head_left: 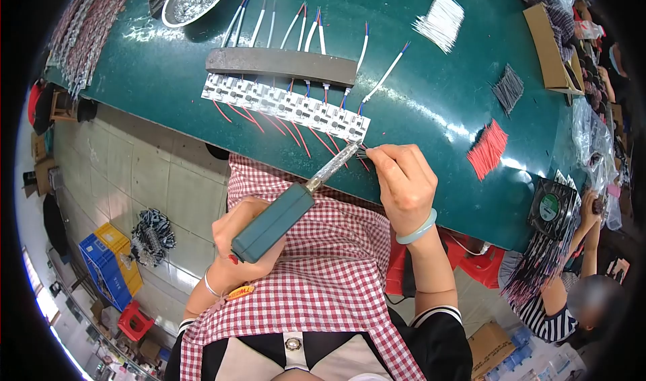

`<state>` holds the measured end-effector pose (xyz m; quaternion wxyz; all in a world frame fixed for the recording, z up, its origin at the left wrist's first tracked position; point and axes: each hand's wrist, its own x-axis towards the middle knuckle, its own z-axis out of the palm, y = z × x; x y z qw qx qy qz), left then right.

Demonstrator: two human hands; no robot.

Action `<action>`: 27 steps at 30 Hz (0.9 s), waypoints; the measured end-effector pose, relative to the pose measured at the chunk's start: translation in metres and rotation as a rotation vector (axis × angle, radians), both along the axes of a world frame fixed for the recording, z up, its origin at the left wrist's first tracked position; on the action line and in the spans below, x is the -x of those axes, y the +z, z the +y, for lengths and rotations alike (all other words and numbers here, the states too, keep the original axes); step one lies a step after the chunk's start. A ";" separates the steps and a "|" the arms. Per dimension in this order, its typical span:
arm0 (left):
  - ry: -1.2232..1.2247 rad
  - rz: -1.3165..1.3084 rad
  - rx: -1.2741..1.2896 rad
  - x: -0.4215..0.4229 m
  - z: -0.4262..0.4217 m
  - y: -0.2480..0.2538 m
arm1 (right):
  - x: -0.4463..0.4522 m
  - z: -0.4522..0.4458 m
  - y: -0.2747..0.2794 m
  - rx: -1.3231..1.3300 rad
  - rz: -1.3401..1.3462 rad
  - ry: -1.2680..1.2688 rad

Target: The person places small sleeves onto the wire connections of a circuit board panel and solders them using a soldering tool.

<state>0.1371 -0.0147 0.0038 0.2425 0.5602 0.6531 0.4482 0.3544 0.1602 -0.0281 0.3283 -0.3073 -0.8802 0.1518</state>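
My left hand [235,223] is wrapped round the thick green handle of a soldering iron [277,221]. Its silvery tip meets the near right corner of a white strip of small circuit boards [286,106]. Close to that tip, my right hand [407,182] pinches short dark wires [362,152] between thumb and fingertips. Whether the wire ends touch the board is too small to tell. Red wires [301,139] stick out from the strip's near edge. A long dark bar [279,65] lies over the white-sleeved leads [259,28] along its far side.
Bundles of white wires [441,21], black wires [508,88] and red wires [488,149] lie to the right on the green table [417,105]. A metal bowl [195,1] sits at the back left. A small fan [550,206] stands at right, near another person's arms [589,236].
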 end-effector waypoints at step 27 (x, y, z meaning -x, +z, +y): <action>0.002 0.025 -0.030 0.000 -0.004 0.003 | 0.000 -0.001 -0.002 0.002 0.014 -0.019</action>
